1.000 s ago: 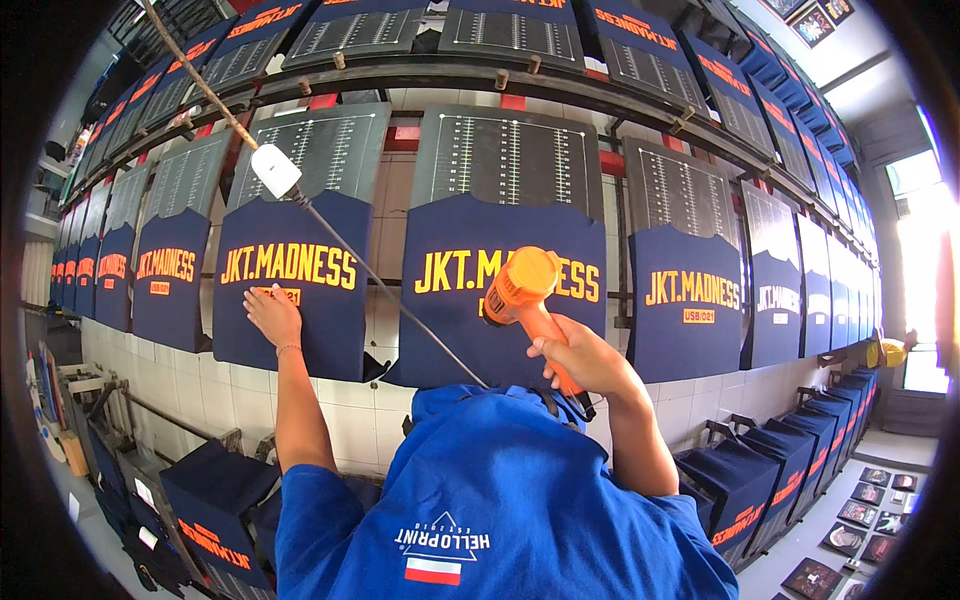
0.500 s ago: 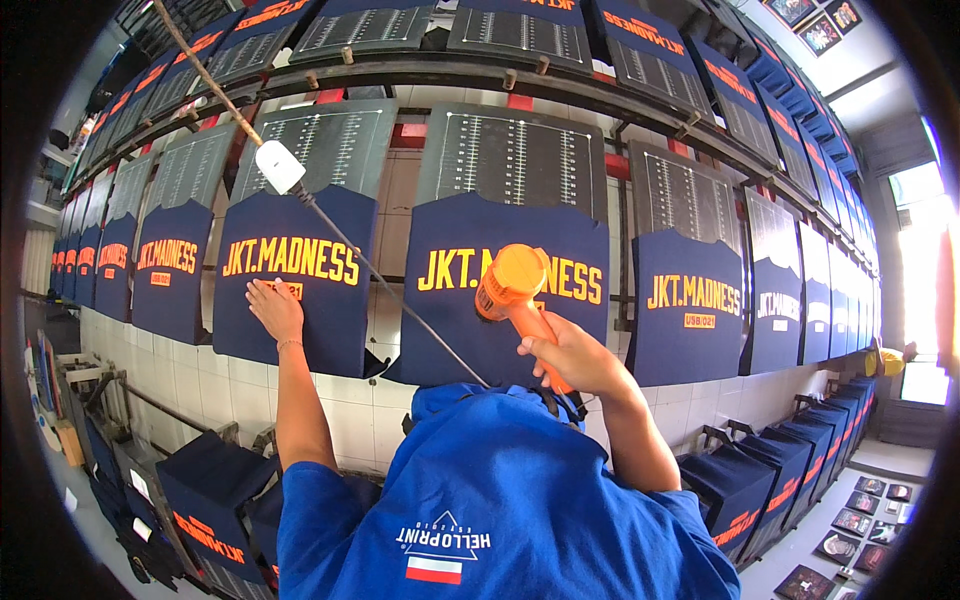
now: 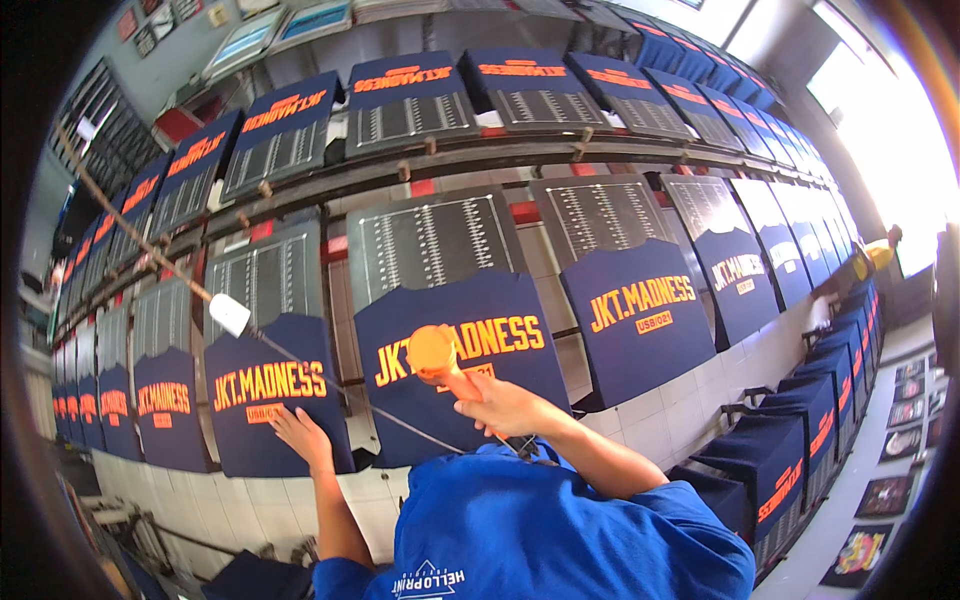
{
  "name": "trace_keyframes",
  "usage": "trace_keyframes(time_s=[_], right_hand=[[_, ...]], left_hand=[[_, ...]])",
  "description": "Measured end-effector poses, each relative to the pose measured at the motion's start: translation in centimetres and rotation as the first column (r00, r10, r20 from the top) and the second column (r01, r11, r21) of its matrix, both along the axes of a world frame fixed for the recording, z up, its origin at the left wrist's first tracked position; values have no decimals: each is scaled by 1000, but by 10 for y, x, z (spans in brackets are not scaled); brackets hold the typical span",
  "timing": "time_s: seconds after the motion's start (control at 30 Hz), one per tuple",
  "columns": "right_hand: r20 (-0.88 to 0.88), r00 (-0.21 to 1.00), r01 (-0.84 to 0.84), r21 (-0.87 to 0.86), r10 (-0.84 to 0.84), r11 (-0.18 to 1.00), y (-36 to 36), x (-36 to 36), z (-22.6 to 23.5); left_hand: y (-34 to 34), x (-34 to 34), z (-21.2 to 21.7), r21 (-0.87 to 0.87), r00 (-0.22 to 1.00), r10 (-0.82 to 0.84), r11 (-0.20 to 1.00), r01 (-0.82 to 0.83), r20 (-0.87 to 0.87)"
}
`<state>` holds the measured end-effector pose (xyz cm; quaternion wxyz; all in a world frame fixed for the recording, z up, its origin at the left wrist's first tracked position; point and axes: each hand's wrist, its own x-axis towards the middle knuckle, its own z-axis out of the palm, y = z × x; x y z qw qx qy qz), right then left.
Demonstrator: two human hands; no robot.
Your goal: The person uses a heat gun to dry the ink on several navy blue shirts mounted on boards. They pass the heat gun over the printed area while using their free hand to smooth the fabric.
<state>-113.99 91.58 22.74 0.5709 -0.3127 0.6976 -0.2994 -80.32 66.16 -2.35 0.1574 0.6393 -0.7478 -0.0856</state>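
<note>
The right hand [image 3: 497, 405] stays wrapped around the orange heat gun [image 3: 437, 357], whose nozzle has drifted a little left across the middle navy shirt [image 3: 470, 350]. The left hand [image 3: 300, 432], fingers spread, still presses flat on the lower edge of the neighbouring shirt [image 3: 265, 395], so drying seems to go on here
</note>
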Motion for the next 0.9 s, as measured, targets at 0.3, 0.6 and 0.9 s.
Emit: trace_keyframes(time_s=[0.3, 0.6, 0.9], right_hand=[[54, 986, 154, 13, -155, 988, 60, -35, -8], [618, 551, 742, -55, -561, 668, 177, -119, -15], [392, 665, 726, -143, -635, 672, 329, -281, -29]], left_hand=[[131, -93, 78, 312, 375, 40, 641, 701, -926], [224, -206, 139, 323, 403, -404, 254, 912, -821], [369, -373, 189, 242, 273, -542, 130, 962, -795]])
